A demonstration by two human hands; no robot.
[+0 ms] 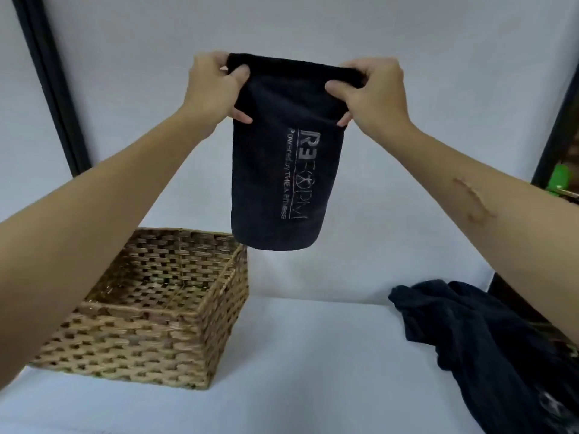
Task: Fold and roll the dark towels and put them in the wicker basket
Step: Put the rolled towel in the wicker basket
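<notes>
**Dark towel held up in both hands above the table**

Nearest the camera, taking the wicker basket [150,305] as the landmark: it sits on the white table [313,355], on the left side of the view, square-sided and woven in tan strips. Nothing can be seen inside it; its woven floor shows through the open top. To the right of the basket, well apart from it across bare tabletop, a crumpled pile of dark towels [488,349] lies at the table's right edge, partly hidden under the right forearm and running out of view at the bottom corner.

Above and beyond the basket, both arms reach forward and up. Between them hangs one dark towel [279,170], folded into a long narrow strip, its lower end hanging free in the air just above the basket's far right corner and not touching it. Pale lettering runs lengthwise down its front face.

The left hand [213,86] grips the towel's top left corner, thumb pressed on the front of the cloth and fingers curled behind it. The right hand [372,89] grips the top right corner the same way, thumb in front and fingers wrapped round the bunched edge. The top edge is stretched between the two hands.

Farthest back, behind the basket and the towel, a white wall [313,26] fills the background, with a dark vertical frame [47,89] off to the basket's far left.
</notes>
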